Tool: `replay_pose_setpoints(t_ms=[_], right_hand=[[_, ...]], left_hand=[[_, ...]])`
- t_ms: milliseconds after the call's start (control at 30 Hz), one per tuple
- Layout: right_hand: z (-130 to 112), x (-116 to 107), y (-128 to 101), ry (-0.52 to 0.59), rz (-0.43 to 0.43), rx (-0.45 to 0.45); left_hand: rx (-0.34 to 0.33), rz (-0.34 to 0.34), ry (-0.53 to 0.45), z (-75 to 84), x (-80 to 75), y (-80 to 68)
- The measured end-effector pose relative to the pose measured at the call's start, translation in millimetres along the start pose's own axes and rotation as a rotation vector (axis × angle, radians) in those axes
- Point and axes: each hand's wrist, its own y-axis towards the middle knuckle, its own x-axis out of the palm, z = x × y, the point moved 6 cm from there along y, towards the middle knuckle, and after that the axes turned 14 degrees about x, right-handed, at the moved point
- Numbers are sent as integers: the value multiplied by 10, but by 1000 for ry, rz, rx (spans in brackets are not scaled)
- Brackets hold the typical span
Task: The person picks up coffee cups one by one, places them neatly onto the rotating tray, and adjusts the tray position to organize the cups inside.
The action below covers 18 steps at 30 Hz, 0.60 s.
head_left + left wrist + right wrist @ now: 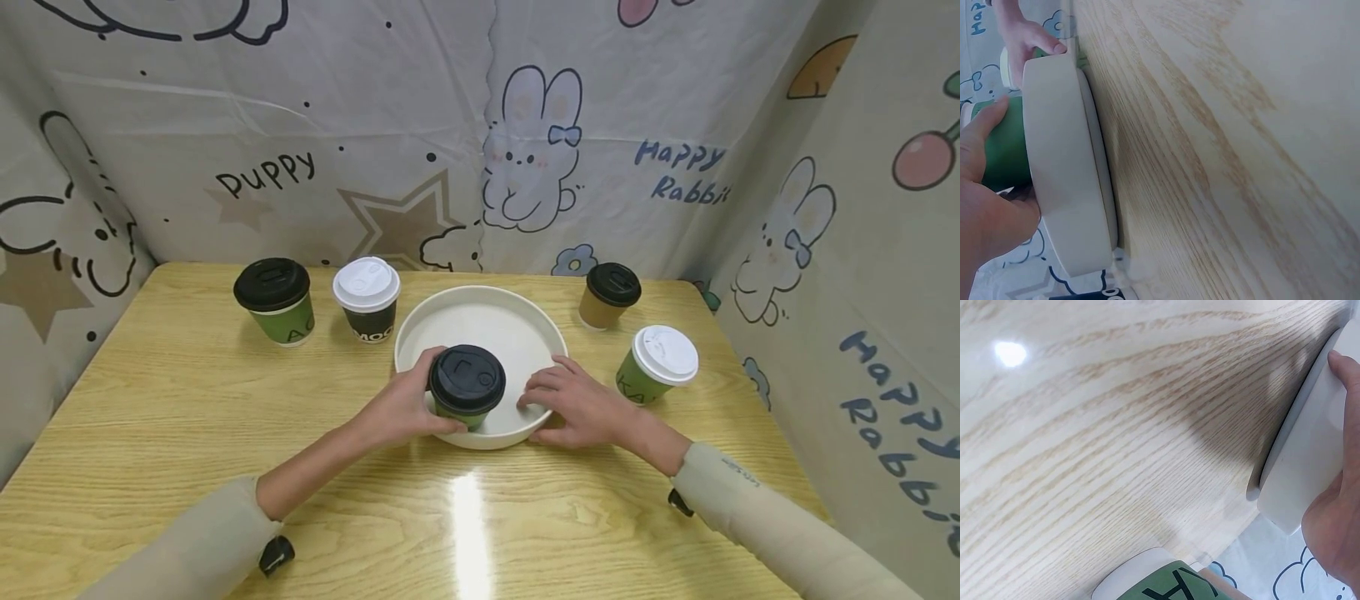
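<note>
A green paper cup with a black lid [467,379] stands inside the near edge of a round white tray [487,321] on a wooden table. My left hand [411,406] grips the cup's side, fingers curled round it. In the left wrist view the green cup [1002,150] shows behind the tray wall [1063,169], with my left hand [985,212] on it. My right hand [572,402] holds the tray's near right rim, fingers over the top and thumb against the outer wall. The right wrist view shows the right hand [1335,531] on the tray [1307,456].
Left of the tray stand a green cup with a black lid [274,300] and a black cup with a white lid [367,298]. To its right are a brown cup with a black lid [609,294] and a green cup with a white lid [658,363]. Printed fabric walls surround the table.
</note>
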Motion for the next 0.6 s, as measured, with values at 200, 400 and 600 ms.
replay_pose_setpoints(t_ms=[200,400,600], right_hand=[[5,3,1,2,-2,-2],[10,4,4,4,-5,-3],[9,6,4,-4,-7,-1]], left_hand=[[3,-6,8,5,-1,-1],[10,-16,-16,20,-16,-4],[6,-37,-23,44,-62,-15]])
